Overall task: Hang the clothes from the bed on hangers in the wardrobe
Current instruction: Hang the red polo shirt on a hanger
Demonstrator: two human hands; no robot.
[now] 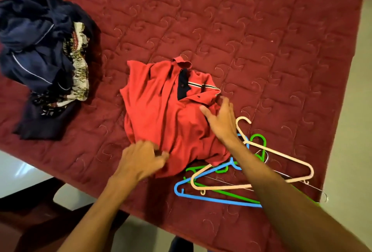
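Dark pile (38, 50): navy clothes heaped at the far left of the bed (261, 30), cut off by the picture's left edge. I cannot tell how many pieces there are.
Patterned cloth (80, 68): cream and dark print, tucked into the pile's right side and mostly buried.
Left grip (138, 161): blurred by motion. The fingers are curled and bunch the near hem of the red polo shirt (157, 111), pinching cloth at its lower left corner.
Red polo shirt: lies crumpled in the middle of the bed, front up, with the sleeves folded under or lost in creases. Its long axis runs from the near edge away from the person. The collar and navy placket are at the far end, leaning right, and the hem is towards the person.
Right grip (221, 125): wide open, fingers straight and spread, palm down on the shirt just below the collar. It holds nothing.
Hangers: a tangle just right of the shirt, partly under its hem and crossed by the right forearm. The cream hanger (285, 159) is on top with its hook pointing away. The blue hanger (211, 198) and green hanger (259, 139) are beneath it. The thin wire hanger (314, 189) is hard to trace.
Floor (358, 111): a pale strip beyond the bed's right edge.
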